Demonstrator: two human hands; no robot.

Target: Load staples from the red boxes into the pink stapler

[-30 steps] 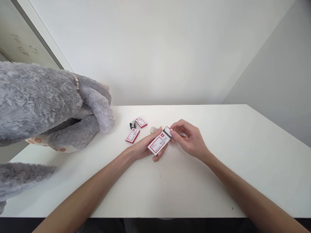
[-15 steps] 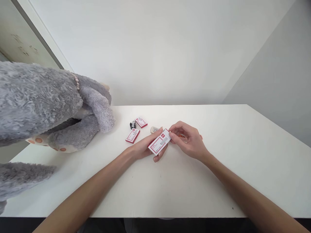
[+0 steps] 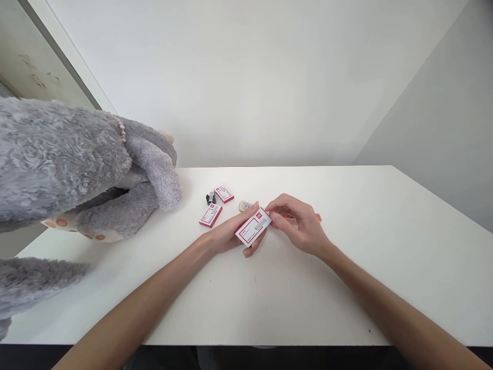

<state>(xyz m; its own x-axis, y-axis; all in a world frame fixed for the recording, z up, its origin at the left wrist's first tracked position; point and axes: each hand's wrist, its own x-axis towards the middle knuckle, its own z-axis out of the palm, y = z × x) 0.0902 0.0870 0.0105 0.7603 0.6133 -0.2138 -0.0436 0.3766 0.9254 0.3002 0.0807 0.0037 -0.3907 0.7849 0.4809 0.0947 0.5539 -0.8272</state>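
My left hand point(image 3: 231, 234) is closed round a small white cardboard box point(image 3: 252, 228) with red edges and print, its thumb along the upper side. At the box's far right end, my right hand point(image 3: 300, 223) is closed, thumb and fingertips pinched on the corner. The box is held tilted above the table. Partly hidden behind my right hand lies an orange-and-clear item point(image 3: 288, 218) whose kind I cannot make out. Two similar red-and-white boxes rest to the left, a nearer one point(image 3: 210, 215) and a farther one point(image 3: 224, 194).
Beside the farther box is a small black-and-silver object point(image 3: 210, 198). A small off-white item with dark marks point(image 3: 244, 206) lies just beyond my left thumb. A large grey plush toy point(image 3: 88, 164) fills the left side of the white table point(image 3: 346, 298). A wall point(image 3: 262, 87) stands behind.
My right fingers have shifted slightly at the box's end. The box has tipped a little, and more of the orange item shows behind my hand.
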